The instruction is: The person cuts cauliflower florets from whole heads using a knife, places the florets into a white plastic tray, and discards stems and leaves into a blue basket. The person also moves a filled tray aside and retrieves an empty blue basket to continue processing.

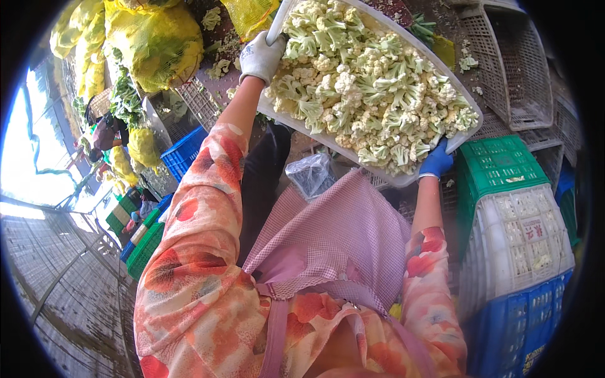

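A large white plastic tub [321, 137] full of cut cauliflower florets [359, 90] is held tilted between my hands. My left hand [263, 55], in a white knit glove, grips its rim at the upper left. My right hand [436, 160], in a blue glove, holds the rim at the lower right corner, its fingers partly hidden by the tub. Below the tub, near my checked apron [331, 231], is a small container wrapped in clear plastic [311, 176].
Stacked green [503, 165], white [524, 236] and blue crates [520, 316] stand at the right, with empty crates [510, 66] above. Yellow mesh sacks [153, 45] lie upper left, near a blue crate [184, 151]. Other people [105, 134] are farther left.
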`<action>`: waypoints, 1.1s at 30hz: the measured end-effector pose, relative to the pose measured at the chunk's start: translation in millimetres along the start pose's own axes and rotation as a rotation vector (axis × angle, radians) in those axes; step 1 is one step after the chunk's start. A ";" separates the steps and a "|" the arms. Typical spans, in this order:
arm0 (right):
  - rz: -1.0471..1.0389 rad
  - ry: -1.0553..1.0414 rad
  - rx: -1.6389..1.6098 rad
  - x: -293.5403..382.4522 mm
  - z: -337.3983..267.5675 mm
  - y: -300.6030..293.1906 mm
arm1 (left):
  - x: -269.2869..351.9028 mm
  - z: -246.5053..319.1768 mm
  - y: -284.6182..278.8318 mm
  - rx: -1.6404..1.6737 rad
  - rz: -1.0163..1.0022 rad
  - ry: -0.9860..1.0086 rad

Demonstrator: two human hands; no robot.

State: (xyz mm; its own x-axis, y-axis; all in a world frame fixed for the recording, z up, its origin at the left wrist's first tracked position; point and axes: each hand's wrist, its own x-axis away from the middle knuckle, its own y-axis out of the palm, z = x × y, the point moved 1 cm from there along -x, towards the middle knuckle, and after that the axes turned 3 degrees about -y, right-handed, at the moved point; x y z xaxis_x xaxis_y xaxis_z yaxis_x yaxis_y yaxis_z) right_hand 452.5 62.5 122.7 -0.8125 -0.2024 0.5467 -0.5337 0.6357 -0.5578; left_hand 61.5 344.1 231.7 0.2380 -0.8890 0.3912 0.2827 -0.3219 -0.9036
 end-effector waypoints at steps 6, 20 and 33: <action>-0.162 0.116 -0.221 -19.3 19.2 -20.7 | 4.8 6.0 3.1 0.209 -0.144 -0.173; -0.172 0.181 -0.268 -30.3 45.5 -21.0 | 15.4 6.0 -5.0 0.124 -0.074 -0.145; -0.147 0.065 0.005 -27.8 34.6 -20.7 | 13.7 -3.8 15.4 -0.017 0.058 -0.044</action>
State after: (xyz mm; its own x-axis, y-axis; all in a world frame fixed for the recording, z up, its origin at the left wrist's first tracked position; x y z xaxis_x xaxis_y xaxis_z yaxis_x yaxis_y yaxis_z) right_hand 478.0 29.2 97.5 -0.7092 -0.2444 0.6613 -0.6467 0.5992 -0.4720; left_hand 65.6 325.8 222.5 0.2942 -0.8911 0.3455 0.2518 -0.2765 -0.9275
